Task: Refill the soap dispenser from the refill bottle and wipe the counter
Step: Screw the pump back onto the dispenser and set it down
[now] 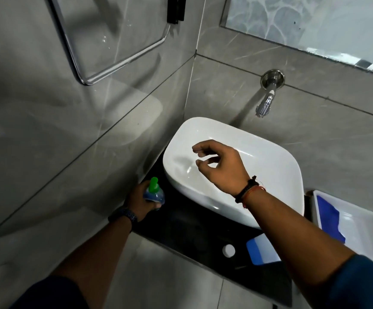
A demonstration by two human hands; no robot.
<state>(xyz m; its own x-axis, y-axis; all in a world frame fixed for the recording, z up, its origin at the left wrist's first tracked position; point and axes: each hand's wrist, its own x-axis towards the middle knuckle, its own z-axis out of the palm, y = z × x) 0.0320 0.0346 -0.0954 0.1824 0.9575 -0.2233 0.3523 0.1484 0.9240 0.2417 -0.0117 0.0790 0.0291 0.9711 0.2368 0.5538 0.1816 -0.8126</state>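
Note:
A soap dispenser (154,192) with a green pump head and a blue body stands on the black counter (181,228) at the left of the white basin (277,166). My left hand (139,202) is wrapped around its body. My right hand (218,162) hovers over the basin with fingers loosely curled and apart, holding nothing. A blue and white flat object (262,249), perhaps a cloth or pouch, lies on the counter's front right. I cannot pick out a refill bottle for certain.
A chrome wall tap (267,99) sticks out above the basin. A white tray (359,228) with something blue in it sits at the right. A small white round cap (228,250) lies on the counter. Grey tiled walls close in left and behind.

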